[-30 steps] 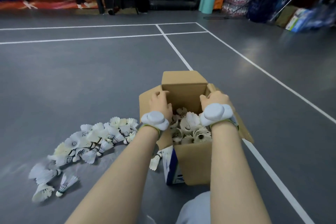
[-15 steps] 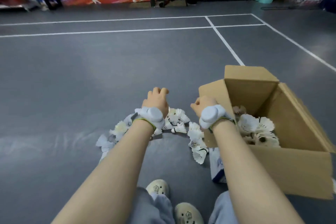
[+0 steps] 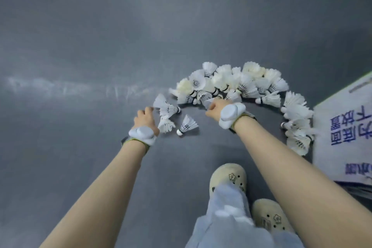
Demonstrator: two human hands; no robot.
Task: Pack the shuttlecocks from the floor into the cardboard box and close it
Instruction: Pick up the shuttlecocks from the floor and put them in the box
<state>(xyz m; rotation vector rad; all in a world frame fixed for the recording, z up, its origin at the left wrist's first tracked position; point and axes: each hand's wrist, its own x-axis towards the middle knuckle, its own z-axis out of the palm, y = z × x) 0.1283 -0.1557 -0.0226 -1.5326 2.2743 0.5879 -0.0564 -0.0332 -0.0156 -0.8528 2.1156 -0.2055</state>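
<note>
Several white feather shuttlecocks [image 3: 237, 82] lie in an arc on the grey floor, curving from the centre round to the cardboard box [image 3: 342, 139] at the right edge. Only the box's white side with blue print shows; its opening is out of frame. My left hand [image 3: 144, 119] rests at the arc's left end, its bent fingers against a small cluster of shuttlecocks [image 3: 166, 110], and its grip is hidden. My right hand [image 3: 213, 107] reaches into the middle of the pile with its fingers curled on a shuttlecock [image 3: 208, 100]. One shuttlecock [image 3: 187, 125] lies alone between my hands.
My two feet in beige clogs [image 3: 228, 177] stand just below the arc, with light trouser legs over them. Grey court floor [image 3: 100, 46] stretches ahead and to the left, with a faint scuffed streak [image 3: 60, 86].
Both hands have left the box and come down to the shuttlecocks on the floor. The view has tilted steeply down and left, so the box now shows only at the right edge.
</note>
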